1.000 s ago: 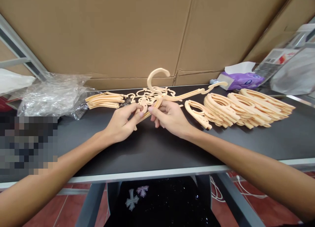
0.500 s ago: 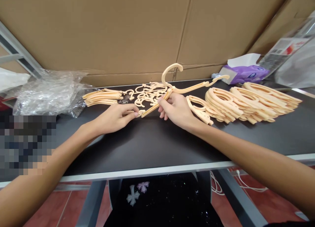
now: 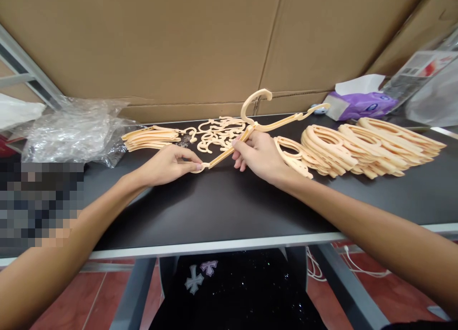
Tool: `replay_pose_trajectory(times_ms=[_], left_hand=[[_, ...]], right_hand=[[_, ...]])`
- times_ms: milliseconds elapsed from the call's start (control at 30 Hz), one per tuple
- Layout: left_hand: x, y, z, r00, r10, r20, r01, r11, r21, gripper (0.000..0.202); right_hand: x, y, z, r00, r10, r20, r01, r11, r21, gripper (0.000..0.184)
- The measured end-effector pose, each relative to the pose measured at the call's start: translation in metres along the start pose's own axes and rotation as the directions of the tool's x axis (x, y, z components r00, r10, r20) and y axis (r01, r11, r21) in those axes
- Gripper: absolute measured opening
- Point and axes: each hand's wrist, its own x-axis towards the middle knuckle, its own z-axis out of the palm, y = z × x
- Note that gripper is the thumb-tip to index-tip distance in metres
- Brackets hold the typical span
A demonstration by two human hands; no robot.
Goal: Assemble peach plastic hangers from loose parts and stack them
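Note:
A cream plastic clothes hanger is held up over the table, its curved hook on top and one arm spread to the far right with a hooked tip. My right hand is closed round its near arm, just below the joint. Between the thumb and fingers of my left hand is a small curved hanger end piece, mostly covered by the fingertips. That piece touches the lower end of the near arm; whether it is locked in cannot be seen.
Behind my hands lie a pile of small hook pieces and a stack of hanger arms. Folded hangers are piled at right, near a purple tissue pack. Clear plastic bags rest at left. Cardboard stands behind the black table.
The end piece has turned and now lines up with the tip of the near arm. Both hands keep their grips; the whole view has shifted slightly.

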Motion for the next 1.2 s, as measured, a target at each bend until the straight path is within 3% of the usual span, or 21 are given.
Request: replay_pose_trajectory(times_ms=[500, 800, 1200], left_hand=[[0.005, -0.009, -0.003, 0.991, 0.106, 0.081, -0.097, 0.99, -0.102, 0.021], [0.007, -0.012, -0.003, 0.994, 0.099, 0.049, -0.093, 0.991, -0.098, 0.022], [0.008, -0.008, -0.004, 0.99, 0.118, 0.083, -0.114, 0.992, -0.051, 0.024]], right_hand=[[0.003, -0.005, -0.001, 0.998, 0.045, 0.033, -0.046, 0.999, 0.025, 0.018], [0.004, -0.006, -0.003, 0.997, 0.065, 0.044, -0.067, 0.996, 0.057, 0.02], [0.009, 0.0, -0.005, 0.994, 0.003, 0.109, -0.014, 0.995, 0.101, 0.019]])
